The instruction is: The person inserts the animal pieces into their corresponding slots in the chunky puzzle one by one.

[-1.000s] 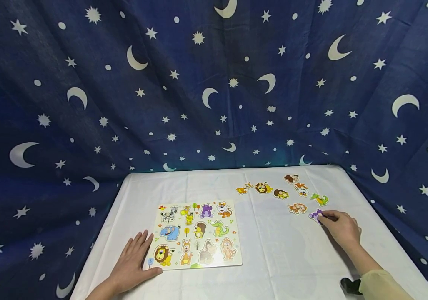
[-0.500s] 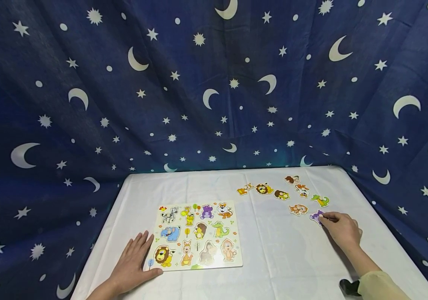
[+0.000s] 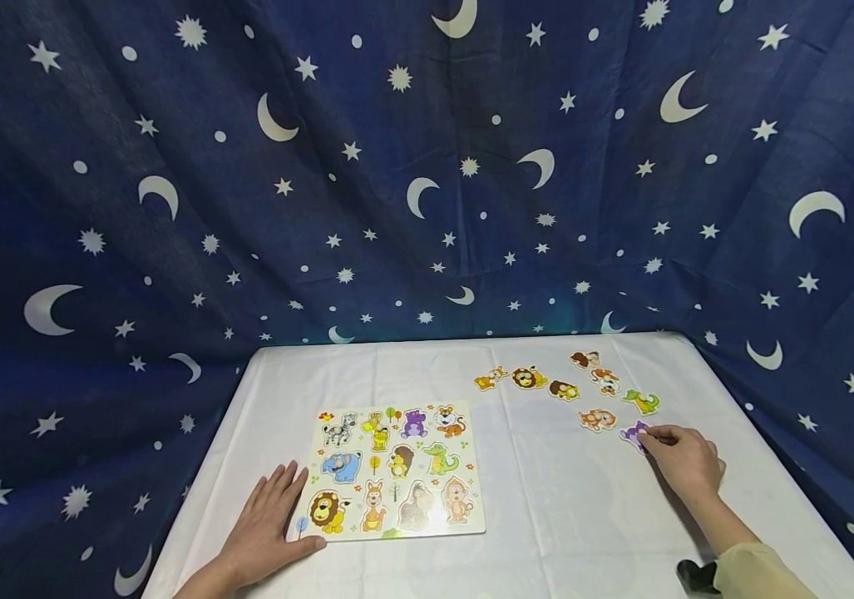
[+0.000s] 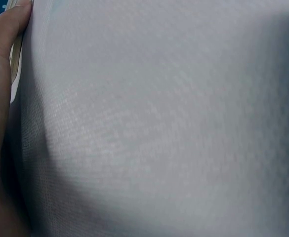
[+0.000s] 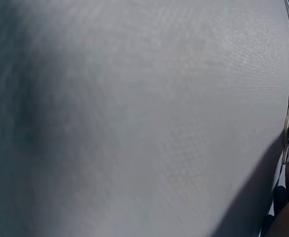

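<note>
Purple piece | right hand pinches it | left hand touches animal-printed board

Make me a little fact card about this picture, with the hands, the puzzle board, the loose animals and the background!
Left hand: the left hand rests against the left edge of the puzzle board
Right hand: the right hand pinches a purple animal piece
Board: colourful animal pictures, lying on a white-covered table
Other loose pieces: kangaroo, lion, hedgehog, tiger, crocodile, monkey, and a brown one too small to name surely
Background: dark blue curtain with moons and stars
</note>
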`<state>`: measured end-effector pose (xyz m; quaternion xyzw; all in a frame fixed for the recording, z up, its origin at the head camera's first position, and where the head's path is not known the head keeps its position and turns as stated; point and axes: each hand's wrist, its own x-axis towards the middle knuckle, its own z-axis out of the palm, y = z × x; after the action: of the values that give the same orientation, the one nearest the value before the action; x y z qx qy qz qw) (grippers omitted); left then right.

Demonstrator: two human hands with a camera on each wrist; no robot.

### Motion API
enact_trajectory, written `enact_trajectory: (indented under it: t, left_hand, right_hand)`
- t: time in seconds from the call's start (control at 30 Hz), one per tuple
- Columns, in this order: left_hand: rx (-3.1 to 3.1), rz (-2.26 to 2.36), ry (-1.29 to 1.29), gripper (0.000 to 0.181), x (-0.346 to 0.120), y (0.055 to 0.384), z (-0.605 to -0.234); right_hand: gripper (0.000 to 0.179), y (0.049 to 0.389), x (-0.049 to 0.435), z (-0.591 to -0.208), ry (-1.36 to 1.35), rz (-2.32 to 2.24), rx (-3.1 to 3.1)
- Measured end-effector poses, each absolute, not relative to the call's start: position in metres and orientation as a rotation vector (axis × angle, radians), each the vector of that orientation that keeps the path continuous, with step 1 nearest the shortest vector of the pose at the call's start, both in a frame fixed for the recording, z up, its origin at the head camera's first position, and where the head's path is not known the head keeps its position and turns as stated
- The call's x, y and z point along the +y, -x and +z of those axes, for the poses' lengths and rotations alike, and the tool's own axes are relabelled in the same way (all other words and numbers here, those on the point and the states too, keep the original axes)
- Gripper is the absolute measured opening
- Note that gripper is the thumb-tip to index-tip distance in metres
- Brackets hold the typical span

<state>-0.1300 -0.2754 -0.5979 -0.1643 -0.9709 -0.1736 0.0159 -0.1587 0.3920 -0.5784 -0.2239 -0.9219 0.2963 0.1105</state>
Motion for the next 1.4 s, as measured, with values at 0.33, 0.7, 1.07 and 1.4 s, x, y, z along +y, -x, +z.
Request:
enact_trajectory:
  t: [0.33, 0.7, 1.07, 1.4]
  left_hand:
    - [-3.023, -0.546, 0.509, 0.114, -0.275, 0.131, -0.598]
    - [-3.004, -0.533, 0.52, 0.114, -0.277, 0.131, -0.601]
    - [-3.021, -0.542, 0.515, 0.114, -0.277, 0.131, -0.6]
    - [-3.025, -0.57, 0.513, 0.114, -0.275, 0.13, -0.597]
  right_hand:
    - [0.033, 0.157, 0.389, -0.579, 0.677, 0.847, -2.685]
    - [0.031, 0.16, 0.386, -0.581, 0.686, 0.817, -2.661]
    - [0.03, 0.163, 0.383, -0.572, 0.646, 0.806, -2.625]
    - [0.03, 0.165, 0.375, -0.561, 0.573, 0.818, -2.611]
